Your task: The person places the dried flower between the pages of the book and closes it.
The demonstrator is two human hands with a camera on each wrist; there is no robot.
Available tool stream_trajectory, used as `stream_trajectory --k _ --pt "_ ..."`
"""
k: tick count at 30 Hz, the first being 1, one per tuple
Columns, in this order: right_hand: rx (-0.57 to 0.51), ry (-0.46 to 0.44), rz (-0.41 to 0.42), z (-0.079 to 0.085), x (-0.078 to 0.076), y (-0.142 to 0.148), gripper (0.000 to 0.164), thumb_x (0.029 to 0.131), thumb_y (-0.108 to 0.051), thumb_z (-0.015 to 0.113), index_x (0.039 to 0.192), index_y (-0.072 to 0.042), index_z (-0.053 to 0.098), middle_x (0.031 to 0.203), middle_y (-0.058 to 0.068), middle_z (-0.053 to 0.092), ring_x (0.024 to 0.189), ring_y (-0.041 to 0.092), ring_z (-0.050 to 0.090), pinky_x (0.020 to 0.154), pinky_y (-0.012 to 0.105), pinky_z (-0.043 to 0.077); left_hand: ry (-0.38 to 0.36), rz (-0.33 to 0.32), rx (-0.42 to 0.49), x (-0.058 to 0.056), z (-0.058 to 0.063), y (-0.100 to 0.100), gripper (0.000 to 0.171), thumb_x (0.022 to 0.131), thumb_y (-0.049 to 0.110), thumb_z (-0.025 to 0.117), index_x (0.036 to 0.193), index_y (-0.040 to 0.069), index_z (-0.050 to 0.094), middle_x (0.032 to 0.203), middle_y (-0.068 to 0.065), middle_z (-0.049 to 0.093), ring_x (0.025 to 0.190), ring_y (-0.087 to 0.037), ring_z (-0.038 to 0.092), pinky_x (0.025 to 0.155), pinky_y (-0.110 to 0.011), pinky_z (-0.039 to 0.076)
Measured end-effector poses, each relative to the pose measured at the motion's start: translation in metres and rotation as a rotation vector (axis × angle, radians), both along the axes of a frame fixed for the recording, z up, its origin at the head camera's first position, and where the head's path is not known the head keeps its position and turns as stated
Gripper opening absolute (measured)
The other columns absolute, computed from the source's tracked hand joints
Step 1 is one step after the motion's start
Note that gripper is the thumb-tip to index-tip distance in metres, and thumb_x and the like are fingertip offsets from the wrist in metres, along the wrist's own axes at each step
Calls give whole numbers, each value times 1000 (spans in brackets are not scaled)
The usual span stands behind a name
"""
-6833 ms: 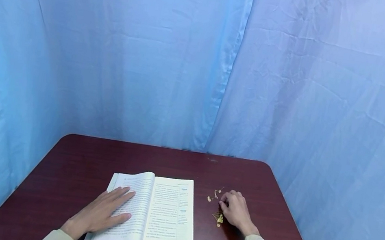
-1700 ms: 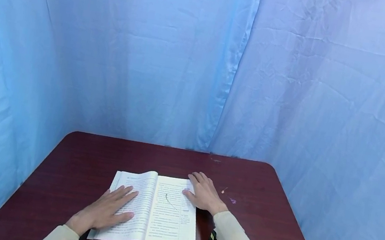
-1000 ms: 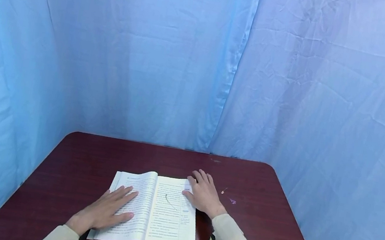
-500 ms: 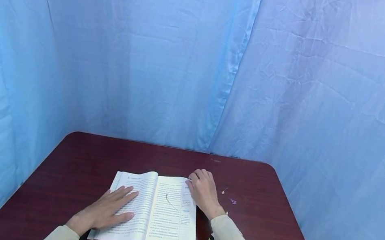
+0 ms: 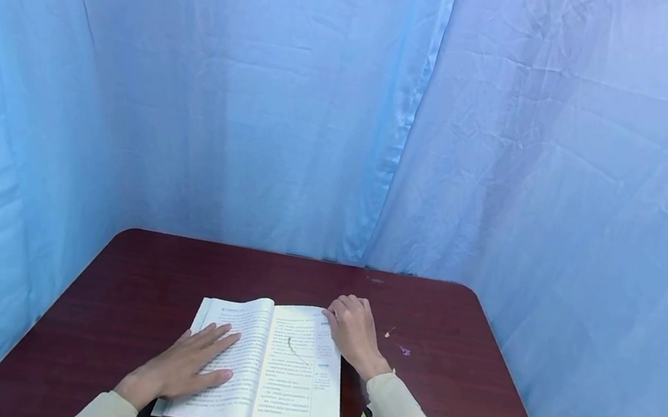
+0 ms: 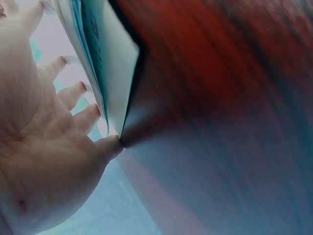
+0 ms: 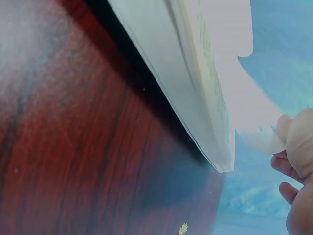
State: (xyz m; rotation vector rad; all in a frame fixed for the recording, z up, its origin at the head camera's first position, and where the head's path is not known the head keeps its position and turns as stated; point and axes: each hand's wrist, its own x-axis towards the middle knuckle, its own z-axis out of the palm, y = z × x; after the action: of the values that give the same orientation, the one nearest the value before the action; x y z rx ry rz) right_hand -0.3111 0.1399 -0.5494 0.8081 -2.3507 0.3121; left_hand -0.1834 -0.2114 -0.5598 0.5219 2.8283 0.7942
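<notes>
An open book (image 5: 300,403) with printed pages lies on the dark red table. My left hand (image 5: 190,363) rests on its left page with fingers spread; the left wrist view shows the thumb by the book's outer edge. At the top right corner, my right hand (image 5: 353,329) pinches a book page (image 7: 261,139) between thumb and fingers. That corner is lifted off the pages beneath, as the right wrist view shows. A thin curved plant stem (image 5: 296,353) lies on the right page.
Right of the book, a small orange flower (image 5: 389,332) and a small purple flower (image 5: 404,351) lie on the table (image 5: 461,397). A yellow bit (image 7: 183,229) shows low in the right wrist view. Blue curtains (image 5: 257,119) hang around the table.
Yellow dried flowers no longer show beside the book; a stem now lies on the page. My right hand went left to the book, then curled its fingers and raised the page corner.
</notes>
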Motion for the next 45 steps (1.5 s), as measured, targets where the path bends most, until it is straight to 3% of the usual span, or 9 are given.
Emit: stream_trajectory --k 5,9,13,16,18,24,30,39,45 --pt "13 -77 -9 2 3 0 11 104 -17 84 95 -13 82 89 -1 77 84 19 70 86 41 59 14 2 3 0 1 0 77 111 59 63 173 16 48 182 -19 41 170 -53 33 133 -85 22" --pt "-16 -207 -7 0 7 1 14 111 -17 75 99 -12 80 91 2 76 83 20 71 85 42 60 8 10 7 0 0 2 77 110 59 63 173 16 48 182 -19 41 170 -53 33 133 -85 21" --pt "-126 -367 7 -2 12 2 23 115 -21 67 120 -3 80 112 14 82 97 28 79 89 46 66 -10 20 9 0 -1 2 79 110 61 63 173 16 48 183 -19 39 171 -53 31 134 -85 19" --pt "-224 -483 36 -2 16 4 37 116 -24 65 141 2 73 134 21 80 118 34 80 99 53 67 -6 18 5 1 -2 2 78 110 61 63 173 16 47 183 -18 39 172 -53 30 134 -85 18" --pt "-275 -561 64 1 18 6 41 116 -23 65 148 3 68 141 23 77 120 35 80 101 54 67 -2 19 2 2 -2 3 78 110 60 62 173 17 47 184 -17 39 172 -51 30 135 -84 18" --pt "-330 -718 101 9 29 12 47 114 -27 69 157 -7 64 142 15 77 103 19 77 88 35 65 -9 9 7 5 -2 3 78 110 60 63 173 16 48 183 -17 40 172 -52 31 134 -85 19" --pt "-384 -892 171 13 39 17 59 114 -36 68 167 -16 52 159 13 66 106 17 78 81 27 64 -11 -2 -4 4 -5 -1 78 110 61 63 172 17 49 182 -17 41 171 -52 33 133 -85 22" --pt "-467 -1003 242 20 47 14 64 114 -36 69 170 -15 47 161 17 63 108 16 79 84 27 64 38 20 30 0 -2 -11 79 110 62 63 172 14 49 181 -19 42 169 -50 38 134 -77 32" --pt "-519 -1049 309 18 56 14 64 117 -33 64 172 -9 42 162 23 60 112 18 81 89 26 64 146 35 11 3 3 -10 78 111 60 64 172 14 50 179 -16 47 165 -46 47 132 -69 41"
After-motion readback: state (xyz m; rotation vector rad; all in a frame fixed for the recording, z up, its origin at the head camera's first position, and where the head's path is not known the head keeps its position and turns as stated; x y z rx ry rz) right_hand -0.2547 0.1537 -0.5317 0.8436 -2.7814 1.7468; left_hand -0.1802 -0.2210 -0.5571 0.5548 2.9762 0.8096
